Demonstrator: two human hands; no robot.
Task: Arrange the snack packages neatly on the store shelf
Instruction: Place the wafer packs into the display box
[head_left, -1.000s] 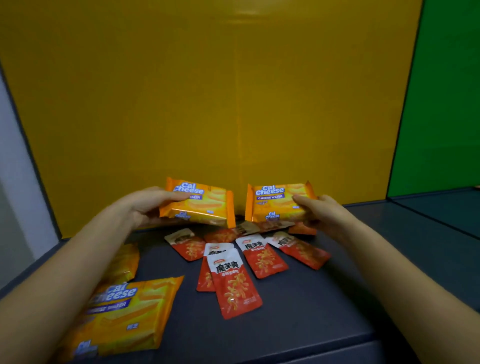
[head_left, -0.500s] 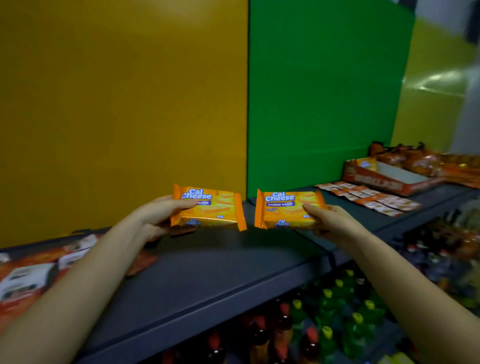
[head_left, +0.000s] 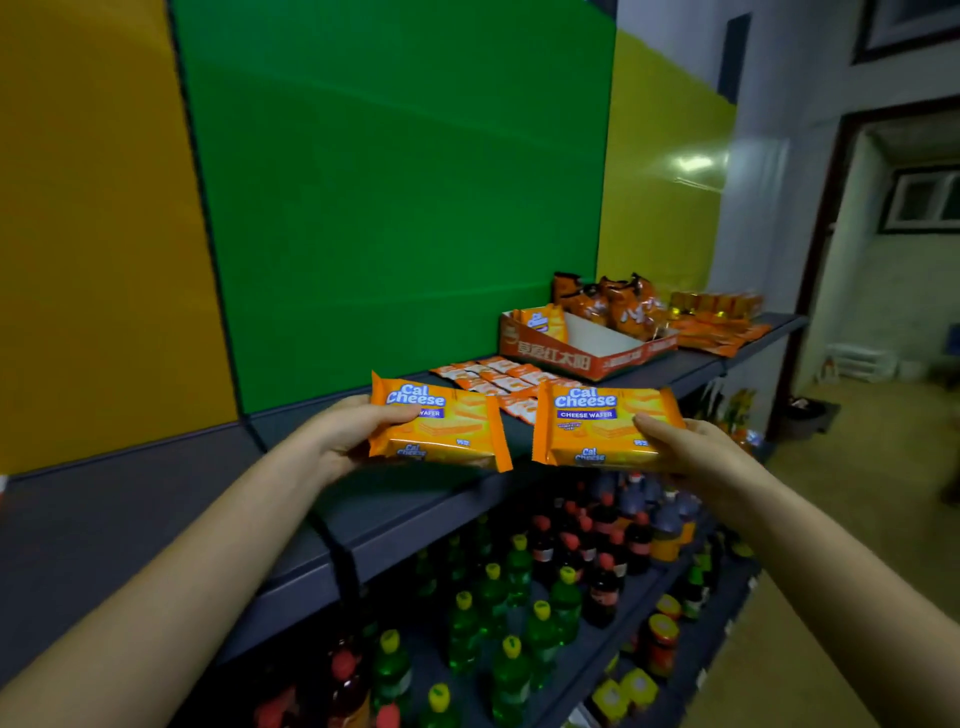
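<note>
A grey shelf (head_left: 156, 519) is seen. One wafer pack (head_left: 447, 431) is pinched by the left hand (head_left: 337, 441), a second pack (head_left: 597, 426) by the right hand (head_left: 696, 457).

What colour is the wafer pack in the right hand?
Orange wafer pack, white and blue lettering; clearest in the head view.

Left wafer pack (head_left: 441, 428) and right wafer pack (head_left: 597, 428): orange, white-and-blue logo, purple label strip, pale wafer picture. Shelf (head_left: 156, 509): dark grey-blue. Back wall: amber panel (head_left: 93, 234) left, green panel (head_left: 395, 208) middle, yellow panel (head_left: 665, 182) right. Sachets (head_left: 498, 376): orange-red with white tops. Box (head_left: 561, 358): red outside, pale lettering, white inside. Chip bags (head_left: 618, 301): orange with dark patches. Below: green bottles (head_left: 462, 634) with yellow caps, dark bottles (head_left: 602, 587) with red caps.
</note>
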